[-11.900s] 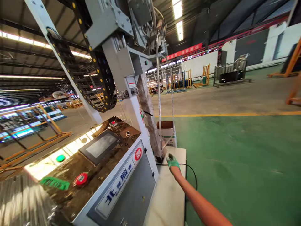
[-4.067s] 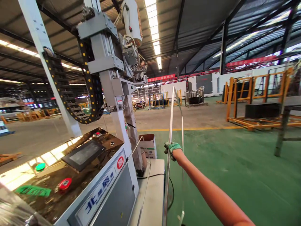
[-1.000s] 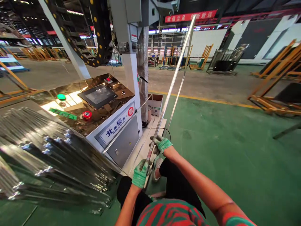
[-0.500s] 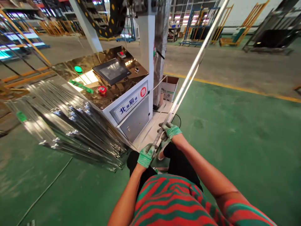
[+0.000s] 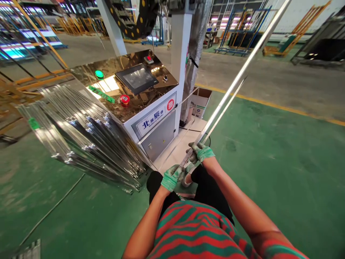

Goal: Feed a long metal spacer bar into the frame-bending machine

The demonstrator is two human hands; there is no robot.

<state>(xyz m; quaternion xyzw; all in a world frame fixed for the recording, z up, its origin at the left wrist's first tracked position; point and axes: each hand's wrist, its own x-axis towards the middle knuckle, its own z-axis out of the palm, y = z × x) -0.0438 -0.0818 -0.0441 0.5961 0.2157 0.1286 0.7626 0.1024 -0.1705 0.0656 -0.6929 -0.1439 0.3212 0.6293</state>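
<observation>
Factory hall, green painted floor (image 5: 269,172) filling the right half and lower left of the frame, a yellow line (image 5: 269,104) crossing it at upper right, grey concrete beyond with orange racks (image 5: 299,25) far back. The right side of the floor is open, nothing on it near you.

Your left hand (image 5: 171,177) (green glove) is closed around the near end of a long metal frame (image 5: 237,81), low centre of the frame. Your right hand (image 5: 199,152) (also gloved) is wrapped round the same frame just above and right of the left, fingers curled shut on it. The frame runs as two thin parallel bars from your hands up to the upper right corner, tilted, its far end out of frame.

Left of your hands, close, stands the white machine cabinet (image 5: 156,126) with a dark touch screen (image 5: 136,78), a red button (image 5: 124,99) and a green button (image 5: 99,74) on its shiny top. Its lower edge has a pale base plate (image 5: 185,144) reaching towards your knees.

Centre left, a stack of metal bars (image 5: 88,140) leans against the cabinet (ends pointing at your left leg, near). A cardboard box (image 5: 201,102) sits past the cabinet, beside the machine column (image 5: 179,54).
</observation>
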